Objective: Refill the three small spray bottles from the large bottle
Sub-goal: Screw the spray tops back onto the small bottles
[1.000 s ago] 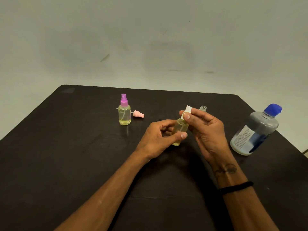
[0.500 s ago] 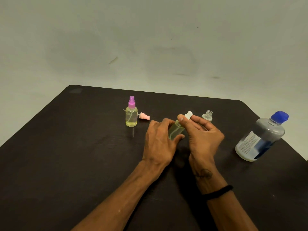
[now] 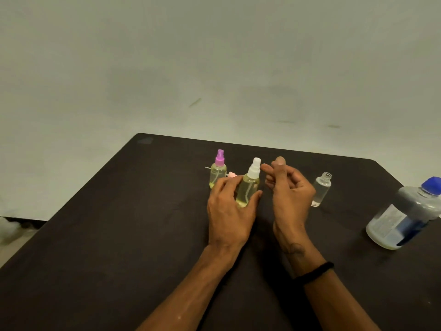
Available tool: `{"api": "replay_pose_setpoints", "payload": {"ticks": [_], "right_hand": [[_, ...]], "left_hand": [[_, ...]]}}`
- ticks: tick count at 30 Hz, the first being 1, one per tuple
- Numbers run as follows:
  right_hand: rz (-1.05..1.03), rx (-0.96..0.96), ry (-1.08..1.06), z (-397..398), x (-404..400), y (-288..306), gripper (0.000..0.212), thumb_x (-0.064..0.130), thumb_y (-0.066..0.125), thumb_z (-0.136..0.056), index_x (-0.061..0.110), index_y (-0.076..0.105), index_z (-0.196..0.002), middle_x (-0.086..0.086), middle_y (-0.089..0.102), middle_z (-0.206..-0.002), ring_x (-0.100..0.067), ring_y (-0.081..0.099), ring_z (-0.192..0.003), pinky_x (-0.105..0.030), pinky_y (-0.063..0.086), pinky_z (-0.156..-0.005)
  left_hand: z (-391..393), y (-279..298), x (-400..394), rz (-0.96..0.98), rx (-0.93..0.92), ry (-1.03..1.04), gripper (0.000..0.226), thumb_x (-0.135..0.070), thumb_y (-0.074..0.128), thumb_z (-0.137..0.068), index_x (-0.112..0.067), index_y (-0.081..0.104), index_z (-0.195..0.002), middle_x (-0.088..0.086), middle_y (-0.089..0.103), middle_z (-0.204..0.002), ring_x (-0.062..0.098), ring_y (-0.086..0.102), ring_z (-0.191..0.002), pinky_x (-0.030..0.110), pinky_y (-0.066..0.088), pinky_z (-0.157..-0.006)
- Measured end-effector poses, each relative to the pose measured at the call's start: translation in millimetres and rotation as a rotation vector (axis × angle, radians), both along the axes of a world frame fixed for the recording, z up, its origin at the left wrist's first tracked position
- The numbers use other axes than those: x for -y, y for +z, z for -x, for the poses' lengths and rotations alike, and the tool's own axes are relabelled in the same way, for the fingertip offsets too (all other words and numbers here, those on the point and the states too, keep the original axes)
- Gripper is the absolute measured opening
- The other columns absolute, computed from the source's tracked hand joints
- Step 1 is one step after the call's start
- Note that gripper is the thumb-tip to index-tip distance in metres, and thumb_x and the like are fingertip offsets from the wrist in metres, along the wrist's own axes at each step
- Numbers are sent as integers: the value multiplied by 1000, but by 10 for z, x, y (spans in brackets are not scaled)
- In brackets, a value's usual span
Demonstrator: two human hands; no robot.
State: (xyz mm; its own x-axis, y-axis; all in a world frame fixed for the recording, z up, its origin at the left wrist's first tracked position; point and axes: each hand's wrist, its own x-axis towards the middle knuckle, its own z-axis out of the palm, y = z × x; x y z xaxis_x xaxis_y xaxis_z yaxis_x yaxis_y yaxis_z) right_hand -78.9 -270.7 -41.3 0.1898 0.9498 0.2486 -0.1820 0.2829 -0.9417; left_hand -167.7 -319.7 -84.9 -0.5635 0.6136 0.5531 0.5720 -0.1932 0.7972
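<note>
Right hand (image 3: 290, 192) released white-capped bottle (image 3: 248, 187), fingers loosely curled | left hand (image 3: 229, 206) grips it | pink sprayer (image 3: 231, 174) behind

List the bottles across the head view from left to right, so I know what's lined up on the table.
Small clear spray bottle with purple sprayer top → small yellowish-filled spray bottle with white sprayer top, held by the left hand → small open clear bottle without a cap → large clear bottle with blue cap.

Bottle in my left hand (image 3: 229, 211): yellow liquid, white sprayer (image 3: 254, 168). Beyond it, purple sprayer (image 3: 219, 158). Far right of my right hand, blue cap (image 3: 431, 186). Table (image 3: 119, 235) black.
</note>
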Motion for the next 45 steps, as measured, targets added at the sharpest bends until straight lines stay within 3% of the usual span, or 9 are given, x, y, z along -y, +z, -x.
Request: {"api": "replay_pose_setpoints", "payload": {"ticks": [2, 5, 11, 21, 25, 30, 33, 38, 45], "right_hand": [[6, 104, -4, 39, -167, -74, 8, 23, 72, -99, 20, 74, -107, 3, 82, -96, -9, 77, -95, -36, 62, -93], [-16, 405, 68, 107, -370, -184, 32, 10, 75, -94, 20, 71, -124, 6, 77, -111, -4, 72, -100, -33, 60, -97], [-20, 837, 194, 262, -610, -298, 61, 21, 83, -89, 19, 59, -145, -1, 62, -146, -16, 60, -128, -29, 50, -105], [-123, 940, 196, 395, -702, -345, 37, 28, 83, -90, 16, 74, -124, 1, 76, -113, -5, 65, -94, -26, 56, -90], [-120, 861, 148, 321, -646, -341, 20, 24, 83, -90, 17, 78, -108, 14, 69, -93, 1, 65, -85, -12, 51, -71], [-101, 653, 64, 29, -509, -357, 24, 24, 82, -90, 20, 76, -112, 9, 72, -104, 2, 68, -88, -7, 53, -71], [-92, 504, 80, -225, -389, -345, 26, 17, 83, -89, 20, 76, -114, 3, 72, -114, 5, 71, -94, -11, 57, -80], [-71, 181, 97, -602, -223, -205, 27, -4, 78, -88, 13, 77, -110, 1, 79, -104, -14, 78, -96, -29, 64, -87], [-55, -257, 97, -1074, -251, 49, 24, -6, 74, -89, 9, 77, -109, -11, 78, -106, -17, 74, -88, -30, 61, -82]], "left_hand": [[96, 41, 25, -2, 47, 52, 47, -35, 88, -82, -18, 72, -123, -5, 62, -112, 13, 66, -95, 33, 62, -83], [223, 64, 31, -42, 99, 116, 42, -36, 87, -84, -22, 72, -121, -9, 58, -105, 9, 63, -89, 24, 58, -79], [344, 43, -1, -17, 229, 204, 48, -34, 86, -86, -18, 70, -129, -6, 61, -115, 11, 64, -101, 16, 54, -86], [413, -1, -24, 97, 304, 215, 47, -21, 86, -86, -18, 69, -130, -3, 64, -117, 10, 62, -107, 30, 54, -99], [404, 9, -16, 161, 290, 198, 57, -22, 86, -85, -19, 64, -138, -1, 62, -125, 12, 59, -114, 36, 52, -106], [301, 49, 40, 170, 301, 285, 93, -37, 93, -73, -29, 39, -147, 7, 47, -139, 22, 47, -128, 42, 44, -105], [137, 88, 132, 47, 164, 309, 70, -41, 90, -76, -26, 45, -127, 0, 50, -114, 16, 48, -104, 33, 42, -91], [-199, 29, 176, -82, -35, -63, 21, -21, 76, -95, -25, 55, -96, -6, 50, -76, 15, 52, -67, 31, 50, -62], [-567, -105, -242, 97, -86, -245, 26, -29, 82, -90, -21, 72, -113, -8, 63, -94, 7, 62, -80, 26, 56, -74]]}}
